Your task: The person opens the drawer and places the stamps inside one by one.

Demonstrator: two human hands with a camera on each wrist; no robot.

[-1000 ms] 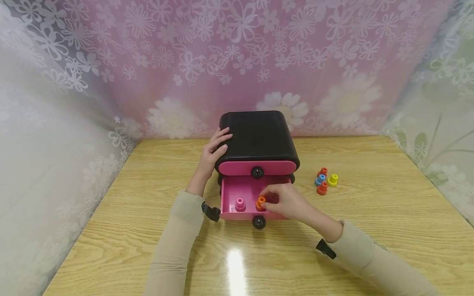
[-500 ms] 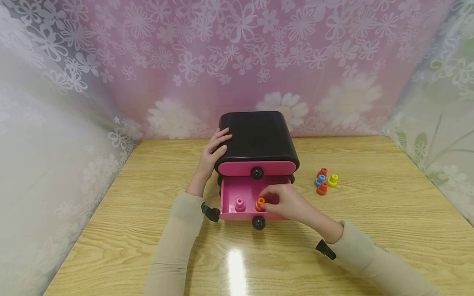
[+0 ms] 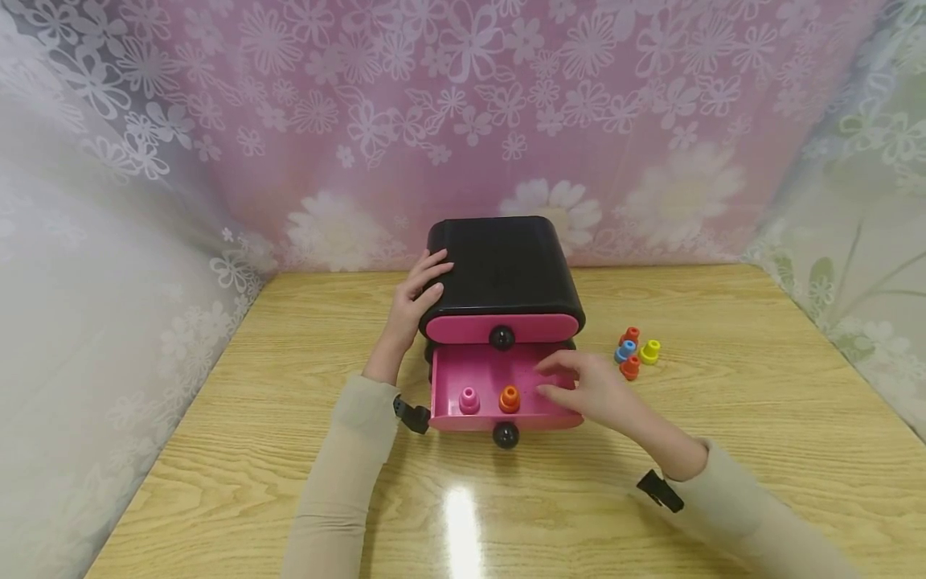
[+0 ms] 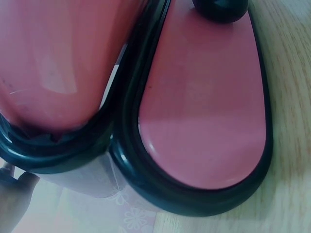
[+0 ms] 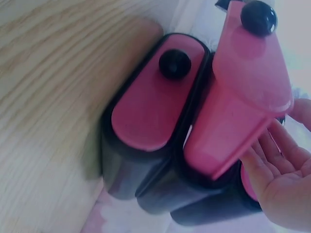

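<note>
A black mini chest of drawers (image 3: 506,265) with pink fronts has its middle drawer (image 3: 448,370) pulled out. My left hand (image 3: 414,301) rests on the chest's upper left side, fingers lying over the top edge; part of it shows at the lower left of the left wrist view. Inside the drawer stand a pink toy peg (image 3: 469,400) and an orange toy peg (image 3: 510,399), both upright, side by side behind the front panel. Over the drawer's right side is my right hand (image 3: 593,390), thumb and fingers apart, holding nothing, a little right of the orange peg.
Right of the chest, a red peg (image 3: 630,367), a blue peg (image 3: 625,351), a yellow peg (image 3: 650,351) and another red one cluster on the wooden table (image 3: 723,418). A black knob (image 3: 506,435) sticks out from the open drawer. Flowered cloth (image 3: 463,121) hangs behind.
My right hand has let go of the orange peg and moved right, its fingers spreading. The peg stays standing in the drawer. My left hand has not moved.
</note>
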